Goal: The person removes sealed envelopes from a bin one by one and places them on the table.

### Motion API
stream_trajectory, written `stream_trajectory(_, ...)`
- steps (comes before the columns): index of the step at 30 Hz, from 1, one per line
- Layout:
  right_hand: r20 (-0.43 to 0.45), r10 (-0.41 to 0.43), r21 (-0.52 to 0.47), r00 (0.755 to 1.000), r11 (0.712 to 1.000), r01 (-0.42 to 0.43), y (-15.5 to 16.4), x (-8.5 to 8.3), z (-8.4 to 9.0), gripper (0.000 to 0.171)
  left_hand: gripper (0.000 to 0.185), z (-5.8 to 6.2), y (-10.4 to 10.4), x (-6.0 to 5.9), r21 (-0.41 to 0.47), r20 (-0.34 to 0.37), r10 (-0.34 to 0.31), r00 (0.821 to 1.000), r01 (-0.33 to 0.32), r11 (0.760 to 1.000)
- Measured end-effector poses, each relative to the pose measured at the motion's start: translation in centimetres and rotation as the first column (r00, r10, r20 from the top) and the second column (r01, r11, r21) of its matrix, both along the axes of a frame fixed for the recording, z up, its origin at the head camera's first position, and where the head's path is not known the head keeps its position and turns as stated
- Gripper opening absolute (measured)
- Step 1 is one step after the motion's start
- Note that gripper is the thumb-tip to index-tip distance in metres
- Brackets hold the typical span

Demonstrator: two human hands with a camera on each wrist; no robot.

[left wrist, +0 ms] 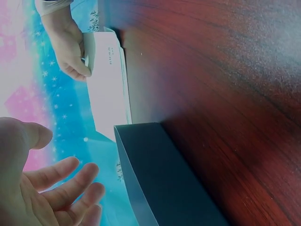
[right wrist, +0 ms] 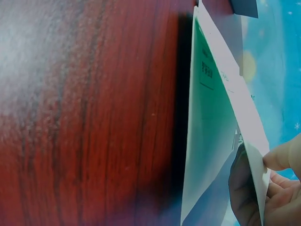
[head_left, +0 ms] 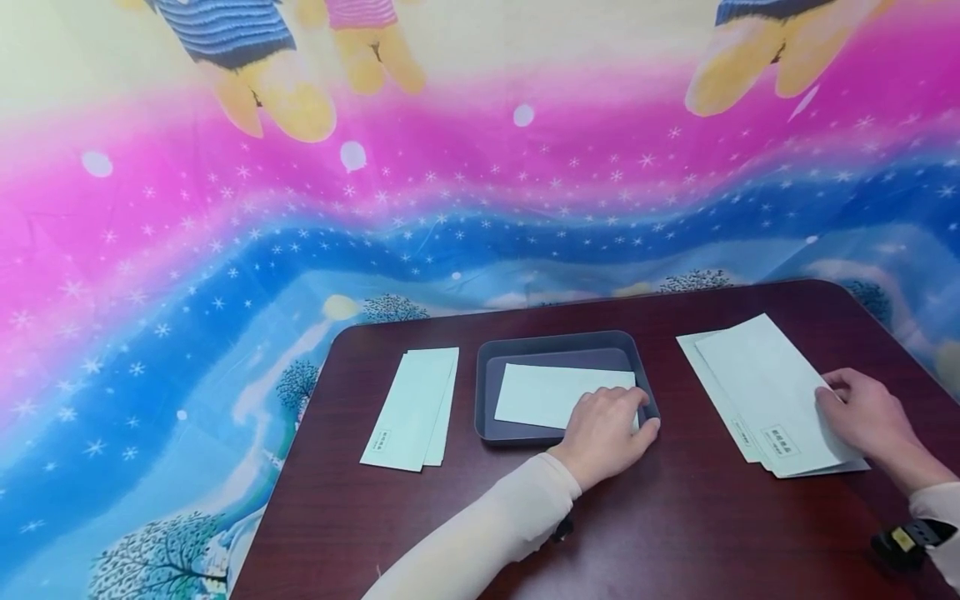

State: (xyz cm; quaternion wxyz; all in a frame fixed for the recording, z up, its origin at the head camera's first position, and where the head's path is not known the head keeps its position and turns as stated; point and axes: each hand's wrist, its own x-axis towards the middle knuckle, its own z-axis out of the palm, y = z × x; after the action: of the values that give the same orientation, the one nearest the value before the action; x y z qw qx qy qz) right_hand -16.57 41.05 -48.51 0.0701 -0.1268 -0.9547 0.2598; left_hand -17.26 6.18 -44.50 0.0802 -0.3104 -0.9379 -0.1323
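Observation:
A pale envelope lies in a dark grey tray mid-table. My left hand is over the tray's near right corner, overlapping that envelope; in the left wrist view its fingers are loosely bent, holding nothing. On the right, several pale envelopes with small printed boxes form an overlapping pile. My right hand pinches the right edge of the top envelope, thumb on its upper face. That edge is raised off the printed envelope beneath, as the right wrist view shows.
Another small pile of pale envelopes lies left of the tray. The dark reddish-brown table has rounded far corners. Behind it hangs a colourful printed cloth. A black wrist device sits at the right sleeve.

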Motion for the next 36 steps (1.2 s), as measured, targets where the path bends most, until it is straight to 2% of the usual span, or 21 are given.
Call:
stream_trajectory(9,0.021,0.001,-0.016,1.0,1.0,0.0,0.7,-0.1,-0.6,0.036,0.026,-0.1,0.1,0.1,0.001,-0.007,-0.021,1.0,0.021,1.0)
stream_trajectory(23,0.109,-0.018,-0.017,0.994,1.0,0.02,1.9,0.2,-1.4,0.05,0.027,-0.5,0.6,0.3,-0.022,-0.033,-0.071,0.997,0.071,0.997)
stream_trajectory(36,0.128,-0.035,0.038,0.991,0.999,0.031,1.8,0.4,-1.1,0.052,0.027,-0.7,0.7,0.6,-0.036,-0.024,-0.085,0.996,0.085,0.996)
